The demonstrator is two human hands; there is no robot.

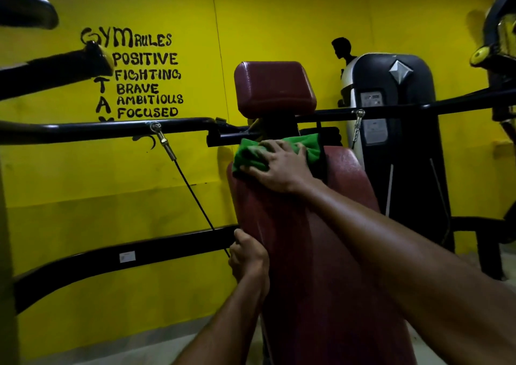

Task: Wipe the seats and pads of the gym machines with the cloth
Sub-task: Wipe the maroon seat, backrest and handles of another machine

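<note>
A long maroon back pad [301, 247] of a gym machine tilts up in the middle of the view. Above it sits a smaller maroon head pad [275, 88]. A green cloth [251, 155] lies over the top end of the back pad. My right hand [279, 166] lies flat on the cloth with fingers spread, pressing it against the pad. My left hand [248, 255] grips the left edge of the back pad lower down, fingers curled round the edge.
Black machine arms [111, 128] cross left and right behind the pad, with a cable [195, 194] hanging from a clip. A black weight-stack cover [396, 130] stands at the right. The yellow wall [279, 21] with painted gym rules is close behind.
</note>
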